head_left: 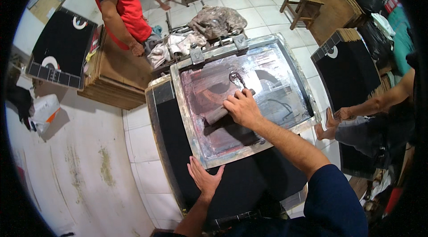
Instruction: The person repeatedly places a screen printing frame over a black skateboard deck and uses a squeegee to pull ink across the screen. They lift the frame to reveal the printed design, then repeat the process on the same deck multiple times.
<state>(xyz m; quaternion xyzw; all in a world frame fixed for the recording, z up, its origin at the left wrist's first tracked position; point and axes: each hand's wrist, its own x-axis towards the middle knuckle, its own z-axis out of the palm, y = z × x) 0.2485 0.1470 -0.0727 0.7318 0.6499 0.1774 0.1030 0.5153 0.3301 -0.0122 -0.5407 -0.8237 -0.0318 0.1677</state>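
Observation:
A screen-printing frame [218,160] with pale, worn wooden sides lies tilted in front of me, its mesh smeared with dark and reddish ink. My right hand [243,108] is wrapped round a squeegee [216,114] that rests on the mesh. Just beyond the squeegee sits a glossy blob of dark ink [236,78]. My left hand [206,177], fingers spread, touches the frame's near left corner. Under both lies a black panel [249,179] on a board. Two metal hinge clamps [196,56] hold the frame's far side.
Stained rags [183,44] and a crumpled plastic bag [218,21] lie behind the frame. Black panels top stacks of boards at left [62,45] and right [350,72]. A person in red [133,12] stands at far left; another person's arm [383,96] reaches in at right. A wooden stool [304,3] stands behind.

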